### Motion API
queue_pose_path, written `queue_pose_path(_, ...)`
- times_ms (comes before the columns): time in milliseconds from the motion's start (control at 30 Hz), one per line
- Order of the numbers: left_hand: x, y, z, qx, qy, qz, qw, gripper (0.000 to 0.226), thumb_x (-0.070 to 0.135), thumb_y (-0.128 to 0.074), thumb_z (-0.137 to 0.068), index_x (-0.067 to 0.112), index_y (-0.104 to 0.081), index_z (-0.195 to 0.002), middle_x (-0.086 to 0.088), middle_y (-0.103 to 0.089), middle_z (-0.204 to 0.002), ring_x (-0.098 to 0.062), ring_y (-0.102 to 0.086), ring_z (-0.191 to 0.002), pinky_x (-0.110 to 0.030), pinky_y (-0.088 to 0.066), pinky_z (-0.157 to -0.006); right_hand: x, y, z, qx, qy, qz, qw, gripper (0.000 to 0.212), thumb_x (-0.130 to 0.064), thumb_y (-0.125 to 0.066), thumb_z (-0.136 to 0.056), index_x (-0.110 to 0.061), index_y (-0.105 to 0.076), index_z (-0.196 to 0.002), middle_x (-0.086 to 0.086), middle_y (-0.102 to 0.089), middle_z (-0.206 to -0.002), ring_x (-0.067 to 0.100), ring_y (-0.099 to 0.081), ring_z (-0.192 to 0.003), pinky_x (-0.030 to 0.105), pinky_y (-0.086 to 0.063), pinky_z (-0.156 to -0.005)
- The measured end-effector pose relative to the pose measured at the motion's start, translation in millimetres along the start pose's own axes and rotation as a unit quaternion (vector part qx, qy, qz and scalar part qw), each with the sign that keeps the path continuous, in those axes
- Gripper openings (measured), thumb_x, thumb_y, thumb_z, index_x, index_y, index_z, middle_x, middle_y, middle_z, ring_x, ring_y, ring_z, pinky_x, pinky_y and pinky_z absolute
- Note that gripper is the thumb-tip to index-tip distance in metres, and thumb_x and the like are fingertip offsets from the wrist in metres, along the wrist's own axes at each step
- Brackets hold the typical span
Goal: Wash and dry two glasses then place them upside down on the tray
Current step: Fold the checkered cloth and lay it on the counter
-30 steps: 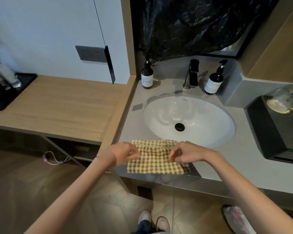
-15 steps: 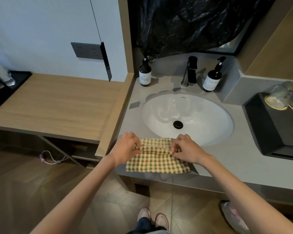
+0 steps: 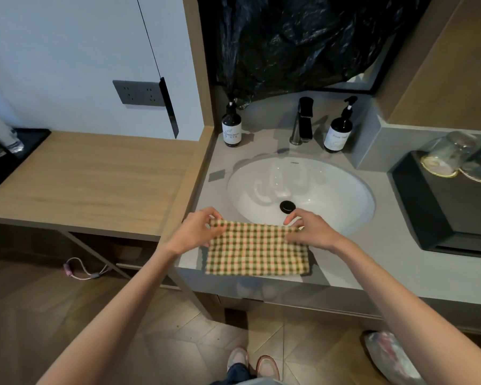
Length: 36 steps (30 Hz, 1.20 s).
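- Head view: I logged the glasses (image 3: 442, 158) on the black tray (image 3: 439, 215) at the right of the worktop (image 3: 372, 262). They were apparently rim-down and well apart from both hands.
- The left hand (image 3: 196, 232) and right hand (image 3: 313, 232) each pinched a far corner of the checked cloth (image 3: 257, 251). Each grip was narrow and held cloth only.
- The cloth lay flat at the worktop's front edge, just beside the sink (image 3: 333, 195).
- Judgement: washing, drying and placing looked complete, and the step in hand was laying out the cloth. The next move called for releasing both corners.
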State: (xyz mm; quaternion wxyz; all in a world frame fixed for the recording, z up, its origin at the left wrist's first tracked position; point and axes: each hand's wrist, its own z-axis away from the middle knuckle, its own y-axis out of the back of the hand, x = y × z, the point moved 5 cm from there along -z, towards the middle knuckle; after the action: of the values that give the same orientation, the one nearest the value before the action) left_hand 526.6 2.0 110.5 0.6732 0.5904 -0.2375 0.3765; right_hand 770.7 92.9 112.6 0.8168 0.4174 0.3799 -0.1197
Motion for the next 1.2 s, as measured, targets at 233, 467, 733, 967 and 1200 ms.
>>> queue_pose_path(233,-23.2,-17.5,-18.2,0.027,0.025,-0.155,0.987,0.023,0.018,-0.067,-0.084,0.013,-0.063,-0.106,-0.007,-0.066,-0.108,-0.020,-0.064,-0.093,-0.030,-0.054,-0.072,18.2,-17.5,-20.6,0.067,-0.028,0.079,0.994,0.021,-0.016,-0.066,-0.085,-0.017,-0.065,-0.105,0.005,-0.063,-0.110,0.019,-0.059,-0.107,0.023,-0.044,-0.082)
queue_pose_path(467,-13.7,-21.9,-19.7,0.072,0.009,-0.263,0.962,0.032,0.025,-0.061,-0.088,0.017,-0.055,-0.119,-0.003,-0.054,-0.121,-0.023,-0.050,-0.114,-0.036,-0.046,-0.084,24.6,-19.9,-31.9,0.047,-0.054,0.114,0.991,0.039,-0.027,-0.061,-0.090,-0.016,-0.052,-0.126,0.010,-0.054,-0.128,0.026,-0.048,-0.122,0.033,-0.040,-0.095)
queue_pose_path(733,16.9,-59.9,-43.2,-0.031,-0.039,-0.281,0.959,0.040,0.037,-0.054,-0.092,0.022,-0.052,-0.129,-0.004,-0.053,-0.125,-0.024,-0.041,-0.119,-0.034,-0.033,-0.100,28.0,-20.2,-26.1,0.058,-0.047,0.032,0.997,0.043,-0.012,-0.062,-0.086,-0.016,-0.049,-0.126,0.004,-0.063,-0.110,0.021,-0.058,-0.099,0.026,-0.042,-0.082)
queue_pose_path(967,11.0,-57.9,-36.3,-0.026,0.015,-0.285,0.958,0.024,0.033,-0.052,-0.093,0.014,-0.057,-0.107,-0.006,-0.063,-0.111,-0.026,-0.055,-0.107,-0.036,-0.040,-0.089,2.6,-23.2,-27.8,0.140,0.070,0.064,0.986,0.036,-0.005,-0.060,-0.086,-0.017,-0.056,-0.120,0.002,-0.058,-0.115,0.019,-0.050,-0.113,0.027,-0.041,-0.092)
queue_pose_path(1200,-14.7,-35.2,-0.3,0.039,0.126,-0.186,0.974,0.019,0.030,-0.050,-0.093,0.012,-0.049,-0.098,-0.001,-0.058,-0.086,-0.019,-0.056,-0.081,-0.026,-0.039,-0.059,-4.9,-33.7,-8.2,0.068,0.046,0.139,0.987,0.020,-0.041,-0.064,-0.085,-0.021,-0.066,-0.084,-0.011,-0.062,-0.085,0.010,-0.059,-0.083,0.026,-0.044,-0.067)
